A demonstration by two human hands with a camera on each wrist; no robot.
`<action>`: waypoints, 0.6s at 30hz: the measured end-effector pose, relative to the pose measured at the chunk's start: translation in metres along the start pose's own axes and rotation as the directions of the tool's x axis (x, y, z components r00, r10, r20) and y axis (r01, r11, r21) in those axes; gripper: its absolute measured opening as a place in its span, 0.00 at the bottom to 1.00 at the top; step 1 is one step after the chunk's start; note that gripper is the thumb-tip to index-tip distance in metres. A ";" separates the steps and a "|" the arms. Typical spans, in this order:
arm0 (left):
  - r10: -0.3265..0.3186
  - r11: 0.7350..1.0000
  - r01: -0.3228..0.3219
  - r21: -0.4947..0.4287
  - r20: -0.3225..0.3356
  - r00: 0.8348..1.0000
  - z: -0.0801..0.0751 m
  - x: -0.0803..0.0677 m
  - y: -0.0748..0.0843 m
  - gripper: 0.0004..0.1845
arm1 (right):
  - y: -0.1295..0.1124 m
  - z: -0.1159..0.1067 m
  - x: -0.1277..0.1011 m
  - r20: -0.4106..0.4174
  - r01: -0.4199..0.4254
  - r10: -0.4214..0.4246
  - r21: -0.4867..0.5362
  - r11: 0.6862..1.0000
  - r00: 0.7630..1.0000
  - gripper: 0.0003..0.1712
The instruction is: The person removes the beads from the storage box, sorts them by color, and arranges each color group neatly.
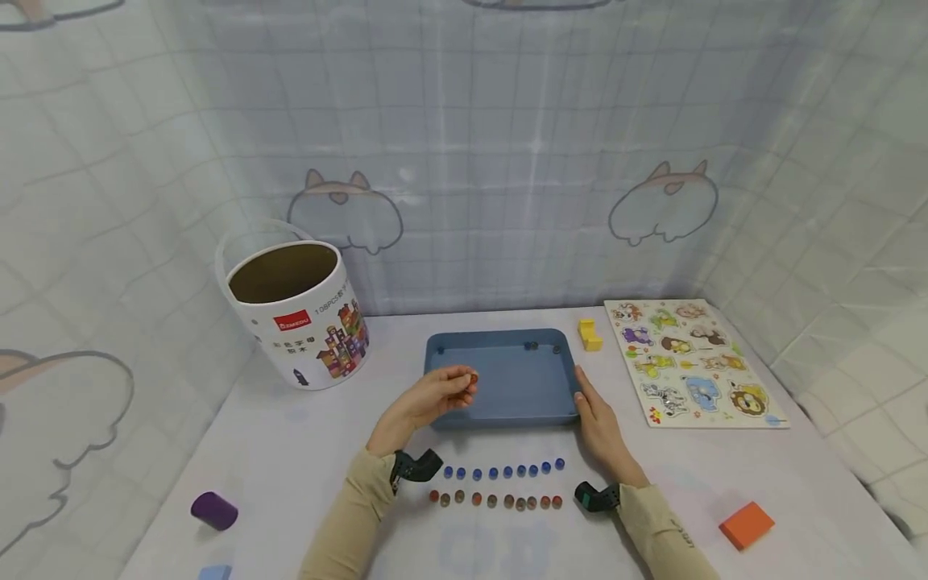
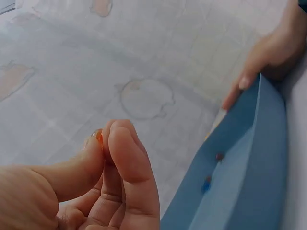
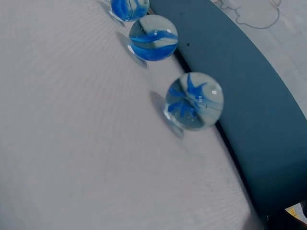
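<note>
Between thumb and fingertips, my left hand (image 1: 438, 393) pinches an orange-red marble (image 1: 474, 378), held above the left front part of a blue tray (image 1: 507, 421). In the left wrist view only an edge of that marble (image 2: 98, 136) shows past the thumb. My right hand (image 1: 598, 419) holds the tray's right side, thumb at the rim. A few small marbles (image 1: 532, 345) lie inside the tray along its back. In front of it on the table run a row of blue marbles (image 1: 508, 471) and a nearer row of reddish and brownish marbles (image 1: 510, 500). Blue-swirled clear marbles (image 3: 194, 101) fill the right wrist view.
A white bucket (image 1: 312, 346) stands at back left. Right of the tray are a yellow block (image 1: 590, 335) and an animal puzzle board (image 1: 696, 362). An orange block (image 1: 747, 526) lies at front right, a purple cylinder (image 1: 213, 511) and light blue block (image 1: 215, 573) at front left.
</note>
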State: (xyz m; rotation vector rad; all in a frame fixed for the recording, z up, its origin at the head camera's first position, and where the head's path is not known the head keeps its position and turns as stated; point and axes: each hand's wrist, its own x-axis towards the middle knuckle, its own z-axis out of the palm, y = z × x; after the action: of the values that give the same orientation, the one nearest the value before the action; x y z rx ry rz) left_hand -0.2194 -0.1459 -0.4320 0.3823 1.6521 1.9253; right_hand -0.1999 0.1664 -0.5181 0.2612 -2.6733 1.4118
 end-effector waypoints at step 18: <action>-0.171 0.926 0.215 0.310 -0.164 0.972 -0.006 -0.108 -0.060 0.12 | -0.002 -0.002 0.001 0.024 -0.028 0.028 -0.002 1.000 0.999 0.29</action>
State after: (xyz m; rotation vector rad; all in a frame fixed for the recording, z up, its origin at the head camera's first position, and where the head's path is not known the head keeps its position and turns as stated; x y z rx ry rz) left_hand -0.1230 -0.2094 -0.4761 0.2075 2.0234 1.5631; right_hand -0.2006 0.1669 -0.5154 0.2434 -2.7072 1.4228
